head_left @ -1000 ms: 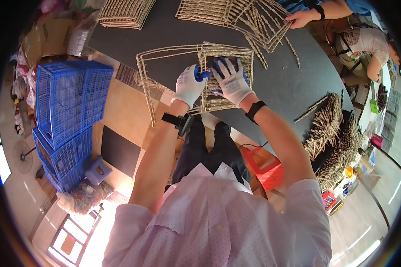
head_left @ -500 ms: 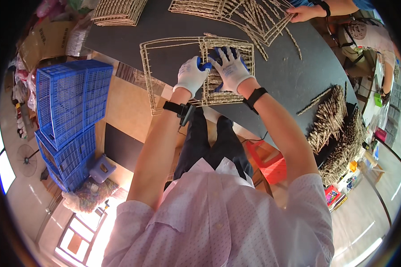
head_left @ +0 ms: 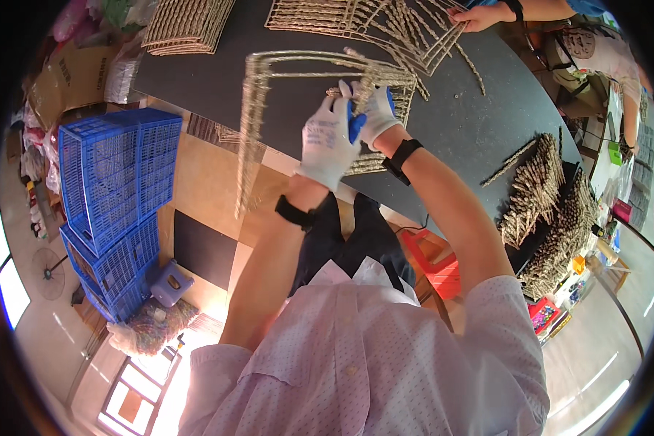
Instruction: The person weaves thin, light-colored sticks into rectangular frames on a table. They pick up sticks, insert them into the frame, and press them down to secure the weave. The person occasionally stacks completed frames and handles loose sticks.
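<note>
Both my hands wear white gloves with blue palms. A rectangular frame (head_left: 249, 123) wrapped in straw-coloured twisted cord tilts up at the table's near edge, its left side blurred by motion. Rows of twisted cord fill its right part; its left part is an open outline. My left hand (head_left: 328, 142) is closed at the frame's middle, thumb toward the right. Just beyond it, my right hand (head_left: 378, 115) is closed on the frame's corded part, its fingers partly hidden by cord and my left hand.
A co-worker's hand (head_left: 479, 17) holds another corded panel (head_left: 363, 18) across the dark table (head_left: 472, 138). A stack of panels (head_left: 187, 25) lies far left, a bundle of twisted cords (head_left: 534, 196) at right. Blue crates (head_left: 120, 163) stand left; a red stool (head_left: 437, 269) is below the table.
The frame has gone from lying flat to tilted, its left side swinging. My left hand moved nearer and right; my right hand went from spread flat on the cords to gripping.
</note>
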Motion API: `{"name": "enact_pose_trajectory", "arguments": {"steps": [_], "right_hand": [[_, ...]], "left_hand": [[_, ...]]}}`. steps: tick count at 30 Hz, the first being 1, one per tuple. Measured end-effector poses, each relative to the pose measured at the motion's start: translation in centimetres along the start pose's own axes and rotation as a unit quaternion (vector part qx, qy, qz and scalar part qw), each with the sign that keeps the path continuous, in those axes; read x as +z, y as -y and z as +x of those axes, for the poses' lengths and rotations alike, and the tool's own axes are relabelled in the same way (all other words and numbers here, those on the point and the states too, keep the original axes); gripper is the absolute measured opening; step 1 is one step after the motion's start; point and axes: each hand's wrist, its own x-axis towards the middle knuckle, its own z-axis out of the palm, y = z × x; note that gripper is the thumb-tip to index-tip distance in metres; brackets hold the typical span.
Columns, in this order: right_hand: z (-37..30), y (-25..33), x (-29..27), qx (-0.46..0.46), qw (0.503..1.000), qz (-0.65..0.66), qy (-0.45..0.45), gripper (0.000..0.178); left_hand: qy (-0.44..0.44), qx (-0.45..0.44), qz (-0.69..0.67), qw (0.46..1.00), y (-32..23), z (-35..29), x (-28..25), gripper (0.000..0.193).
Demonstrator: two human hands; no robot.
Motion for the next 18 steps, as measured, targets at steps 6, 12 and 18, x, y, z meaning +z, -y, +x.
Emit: {"name": "enact_pose_trajectory", "arguments": {"steps": [6, 12, 18], "right_hand": [[1.0, 0.8, -0.9, 0.056, 0.998, 0.034, -0.019, 0.069], [2.1, 1.2, -3.7, 0.140, 0.980, 0.133, 0.047, 0.073], [2.7, 1.0, -4.5, 0.191, 0.950, 0.239, 0.055, 0.067]], "left_hand": [[-0.045, 0.095, -0.047, 0.993, -5.2, -1.5, 0.7, 0.036], [0.026, 0.085, 0.042, 0.995, -6.3, -3.5, 1.2, 0.043], [0.062, 0.080, 0.028, 0.994, -5.9, -3.0, 0.0, 0.039]]}}
